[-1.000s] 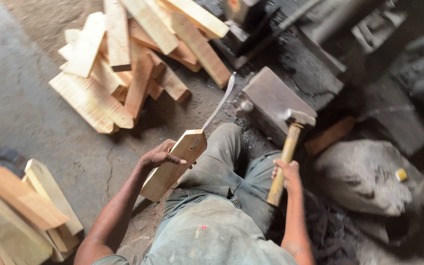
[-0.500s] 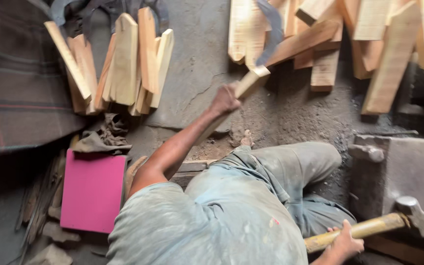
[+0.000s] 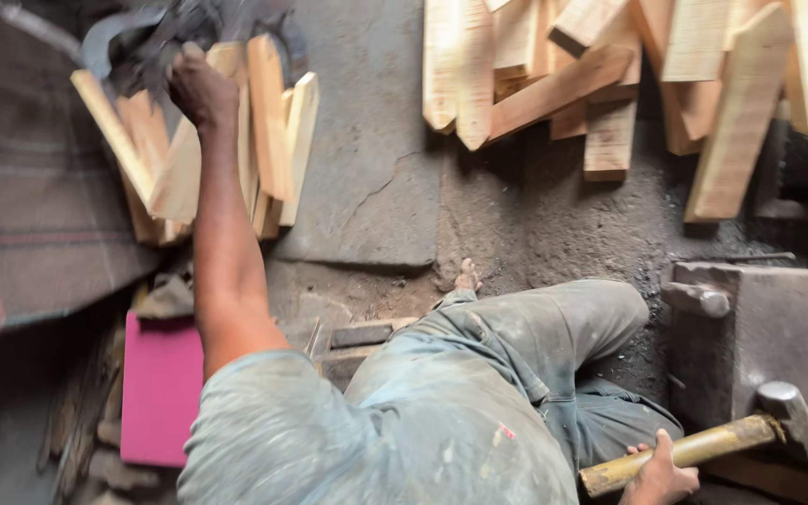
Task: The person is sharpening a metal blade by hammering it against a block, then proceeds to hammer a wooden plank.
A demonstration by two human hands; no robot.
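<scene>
Right hand: at 5 o'clock, nearest the camera, the right hand point(image 3: 658, 475) is closed round the butt of the hammer point(image 3: 703, 447).
Hammer: pale yellow wooden handle, dull grey metal head; the head rests on the metal block point(image 3: 778, 337) at 4 o'clock.
Body: the person sits on the ground in grey, dust-marked clothes, one knee bent toward 3 o'clock, a bare foot point(image 3: 467, 277) showing at centre.
Pink board: a flat pink board point(image 3: 161, 388) lies at 8 o'clock, beside the upper arm.
Left hand: stretched out to 11 o'clock, the left hand point(image 3: 200, 89) is clenched at the top of a wood piece point(image 3: 184, 159) in the near stack; which exact piece it grips is blurred.
Near stack: pale, rough-split slats point(image 3: 268, 131) leaning together on end, touching one another.
Far pile: more pale slats point(image 3: 610, 84) heaped loosely from 12 to 2 o'clock, well apart from the near stack.
Progress: judging by the scene, a piece is only being taken up or put down at the stack; the hammer is idle and many slats remain in both heaps.
</scene>
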